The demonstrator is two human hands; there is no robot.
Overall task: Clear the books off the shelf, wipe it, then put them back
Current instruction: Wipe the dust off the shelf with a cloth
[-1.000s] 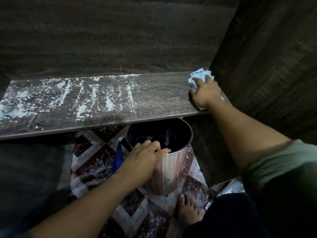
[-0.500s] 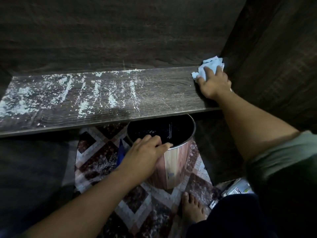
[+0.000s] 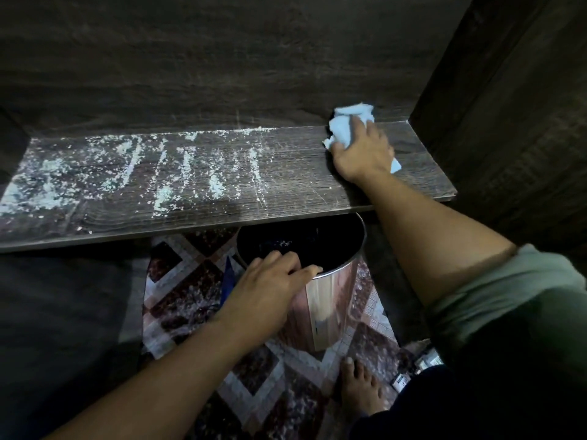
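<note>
Head view: the right hand [image 3: 360, 150] presses a cloth [image 3: 344, 125] onto the shelf [image 3: 286, 185] at its right end — the white dust [image 3: 158, 166] lies leftward along the board; left hand [image 3: 270, 290] grips the bin [image 3: 330, 300] rim.

Matt dusty wood shelf [image 3: 286, 173]; shiny metal bin [image 3: 330, 300]; soft cloth [image 3: 344, 127].
</note>
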